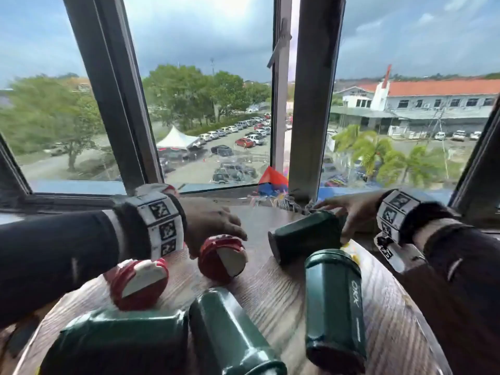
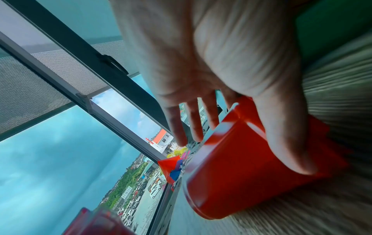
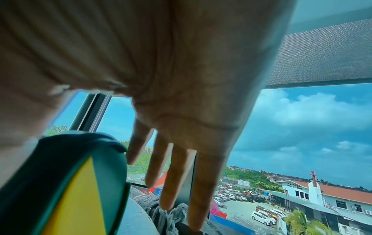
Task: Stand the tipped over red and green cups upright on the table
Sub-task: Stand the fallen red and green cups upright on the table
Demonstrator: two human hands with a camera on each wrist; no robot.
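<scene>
Along the near edge of the round wood-grain table [image 1: 284, 301] lie three green cups on their sides: a large blurred one [image 1: 116, 345] at the near left, a second [image 1: 232, 334] beside it at the middle, and a third [image 1: 334, 307] toward the right with white lettering on its wall. Just behind the near-left cup a red cup [image 1: 138, 282] lies tipped over, its pale inside showing. Farther in, a second red cup [image 1: 221, 258] lies on its side near the table's middle; the left hand [image 1: 211, 228] reaches over it with fingers spread and only loosely bent, thumb lying along the cup's wall, not clamped round it. Toward the far right edge a fourth green cup [image 1: 305, 236] lies tipped over, base facing the centre. The right hand [image 1: 349, 212] is flat and released above it, fingers straight, gripping nothing. Beyond the table's far edge stands a dark-framed window [image 1: 311, 104], with grey cord [image 3: 161, 211] bunched on its sill, overlooking a car park, trees and an orange-roofed building.
</scene>
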